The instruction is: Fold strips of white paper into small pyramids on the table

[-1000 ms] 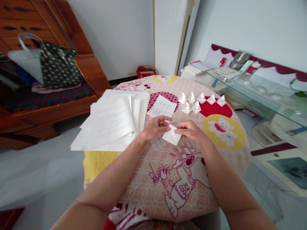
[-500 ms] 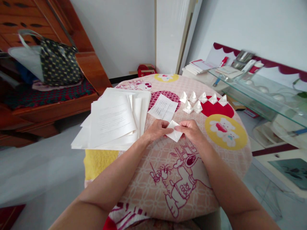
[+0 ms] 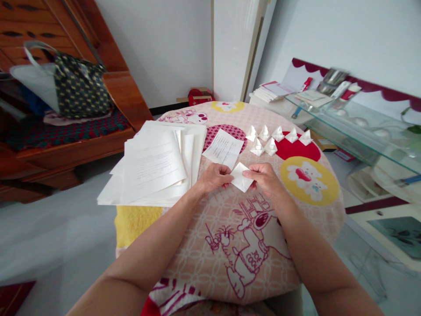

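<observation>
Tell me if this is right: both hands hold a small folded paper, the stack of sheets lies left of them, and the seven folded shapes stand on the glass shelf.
One thing is wrong: the head view shows the seven folded shapes on the cloth-covered table. The left hand and right hand hold the small folded paper, and the stack of sheets lies left of them.

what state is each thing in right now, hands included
left hand: pinching a corner of the small white paper
right hand: gripping its opposite side
small white paper: creased, held between both hands
seven folded paper shapes: peaked, two rows
printed slip: lying print up
paper stack: loose, edges uneven
patterned bag: upright on the wooden seat
</observation>
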